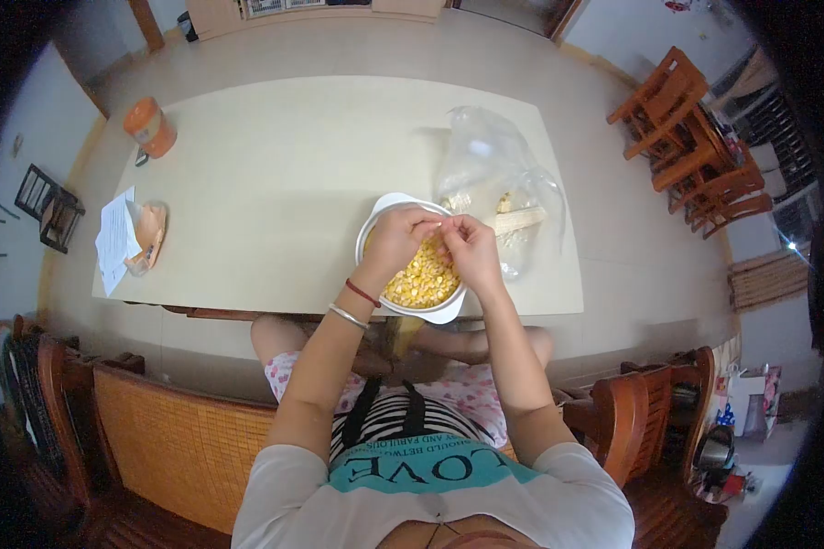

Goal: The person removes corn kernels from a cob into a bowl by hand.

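A white bowl [446, 314] with two handles stands at the table's front edge and holds many loose yellow corn kernels [421, 281]. Over its far part, my left hand [400, 240] and my right hand [470, 249] meet with their fingertips pinched close together. Whatever lies between the fingertips is too small to name. Just right of the bowl, a clear plastic bag [490, 151] lies on the table, with stripped corn cobs [519, 220] in or on it.
On the white table [247, 183], an orange container [149, 127] stands at the far left. Papers [117, 240] and an opened brown packet [148, 240] lie at the left edge. Wooden chairs [673, 119] are at the right, beyond the table.
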Tool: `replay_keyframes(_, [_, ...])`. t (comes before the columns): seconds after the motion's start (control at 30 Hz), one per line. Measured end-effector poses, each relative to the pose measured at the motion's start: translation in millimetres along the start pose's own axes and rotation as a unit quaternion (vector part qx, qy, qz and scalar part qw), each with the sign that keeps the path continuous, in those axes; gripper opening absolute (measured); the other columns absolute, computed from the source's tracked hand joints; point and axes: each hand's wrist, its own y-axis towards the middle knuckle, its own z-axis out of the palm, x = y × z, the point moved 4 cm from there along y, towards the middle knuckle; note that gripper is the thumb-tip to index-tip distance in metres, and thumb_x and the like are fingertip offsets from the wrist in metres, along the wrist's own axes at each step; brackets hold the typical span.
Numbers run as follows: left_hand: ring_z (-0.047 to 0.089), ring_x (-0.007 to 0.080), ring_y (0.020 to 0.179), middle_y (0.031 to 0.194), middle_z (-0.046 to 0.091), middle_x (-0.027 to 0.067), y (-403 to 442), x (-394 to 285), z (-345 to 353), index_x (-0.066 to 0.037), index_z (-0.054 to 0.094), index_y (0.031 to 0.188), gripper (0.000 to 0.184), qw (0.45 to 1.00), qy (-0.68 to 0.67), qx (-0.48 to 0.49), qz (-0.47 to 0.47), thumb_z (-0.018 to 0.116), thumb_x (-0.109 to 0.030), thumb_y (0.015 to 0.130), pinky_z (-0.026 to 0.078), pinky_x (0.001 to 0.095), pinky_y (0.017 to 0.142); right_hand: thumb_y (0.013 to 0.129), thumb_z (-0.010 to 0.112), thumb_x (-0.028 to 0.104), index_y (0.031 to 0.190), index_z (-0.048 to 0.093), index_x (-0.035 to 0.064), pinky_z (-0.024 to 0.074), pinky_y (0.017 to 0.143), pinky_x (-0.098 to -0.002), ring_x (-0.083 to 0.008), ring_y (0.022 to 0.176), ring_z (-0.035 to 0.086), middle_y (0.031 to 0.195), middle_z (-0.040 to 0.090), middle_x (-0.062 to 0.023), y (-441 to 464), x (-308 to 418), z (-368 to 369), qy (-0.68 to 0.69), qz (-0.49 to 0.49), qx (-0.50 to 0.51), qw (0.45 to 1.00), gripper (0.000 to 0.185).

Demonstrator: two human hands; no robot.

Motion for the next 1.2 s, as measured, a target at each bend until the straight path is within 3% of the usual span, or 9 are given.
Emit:
replay_keyframes(0.27, [0.061, 0.0262, 0.076, 0.079, 0.063, 0.0127, -0.5, -5.5, 0.0, -0.003, 0.068, 0.088, 0.013, 0.999, 0.015, -0.002, 0.033, 0.062, -0.007, 0.077, 0.047, 0.0333, 0.070, 0.089, 0.054, 0.009, 0.086, 0.060, -0.0002, 0.0394, 0.044, -0.0211, -0.0063, 0.050, 0.051, 0.060, 0.057, -0.0016, 0.5, 3.6, -2.3, 0.022, 0.005, 0.023, 0.999, 0.011])
replay_keyframes(0.77, [0.061, 0.0238, 0.077, 0.084, 0.065, 0.0123, -0.3, -4.8, 2.0, -0.003, 0.069, 0.091, 0.015, 0.998, -0.041, 0.025, -0.036, 0.063, -0.006, 0.077, 0.048, 0.0317, 0.071, 0.088, 0.053, 0.009, 0.082, 0.059, 0.0003, 0.0384, 0.046, -0.0211, -0.0060, 0.051, 0.050, 0.060, 0.055, -0.0009, -2.1, 7.4, -2.5, 0.018, 0.000, 0.011, 1.000, 0.011])
replay_keyframes(1.2, [0.060, 0.0248, 0.076, 0.083, 0.064, 0.0121, -1.1, -5.7, 3.0, -0.005, 0.070, 0.092, 0.016, 1.000, -0.002, 0.018, 0.014, 0.061, -0.005, 0.078, 0.048, 0.0322, 0.069, 0.087, 0.053, 0.008, 0.081, 0.058, 0.0004, 0.0372, 0.045, -0.0206, -0.0050, 0.051, 0.048, 0.061, 0.054, 0.0007, 1.6, -0.3, -2.9, 0.034, -0.002, 0.023, 0.999, 0.010])
